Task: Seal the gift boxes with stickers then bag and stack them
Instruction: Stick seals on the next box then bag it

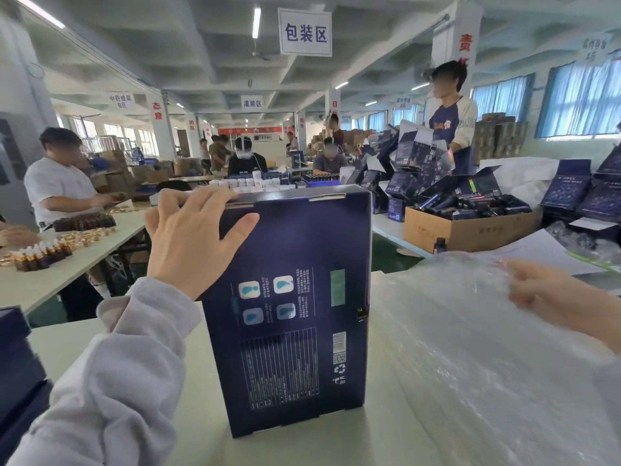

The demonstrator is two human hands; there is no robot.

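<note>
– Fingers of the left hand hook over the top edge of the gift box, thumb spread on its near face. It stands upright on the table, printed back toward the head camera.
– And the right hand?
– It lies on the pile of bubble-wrap bags just right of the box. Its fingertips blur, so I cannot tell whether they pinch a bag.
– How will the box handle?
– Stiff card, smooth, probably a little slick, likely some weight inside. I'd take it by the side edges or top corners. The bags look soft, light and clingy.
</note>
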